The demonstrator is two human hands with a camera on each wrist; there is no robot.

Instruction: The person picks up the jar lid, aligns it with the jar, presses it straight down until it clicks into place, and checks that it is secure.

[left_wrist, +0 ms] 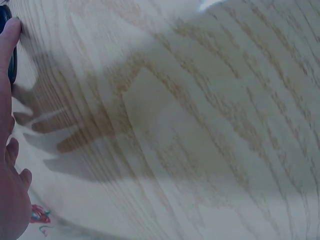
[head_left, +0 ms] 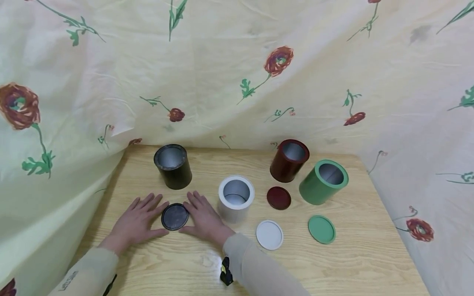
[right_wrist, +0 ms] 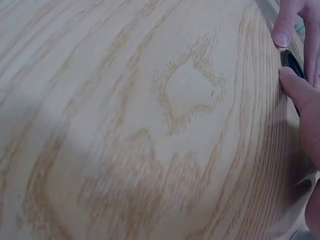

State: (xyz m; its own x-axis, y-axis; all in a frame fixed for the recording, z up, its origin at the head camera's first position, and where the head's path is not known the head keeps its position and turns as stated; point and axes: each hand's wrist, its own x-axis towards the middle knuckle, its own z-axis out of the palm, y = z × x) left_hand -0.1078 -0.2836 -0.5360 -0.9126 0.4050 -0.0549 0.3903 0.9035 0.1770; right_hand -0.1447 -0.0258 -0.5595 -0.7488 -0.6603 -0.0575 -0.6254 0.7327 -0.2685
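Note:
A round black lid (head_left: pixel 175 216) lies flat on the table between the two hands. On its left side is the left hand (head_left: pixel 138 220), fingers stretched forward and spread, with fingertips right at the rim and the thumb pointing in below it. From the right, the right hand (head_left: pixel 205 218) reaches in, its fingers extended along the lid's edge and its thumb near the lower rim. In the right wrist view, part of the lid (right_wrist: pixel 291 64) shows beside the thumb. An uncovered black can (head_left: pixel 173 166) stands just behind the hands.
A white can (head_left: pixel 236 199) stands close to the right hand. Farther right are a dark red can (head_left: pixel 289 160) and a green can (head_left: pixel 323 182), both uncovered. Dark red (head_left: pixel 279 198), white (head_left: pixel 269 235) and green (head_left: pixel 321 229) lids lie before them. Flowered cloth (head_left: pixel 207 74) encloses the table.

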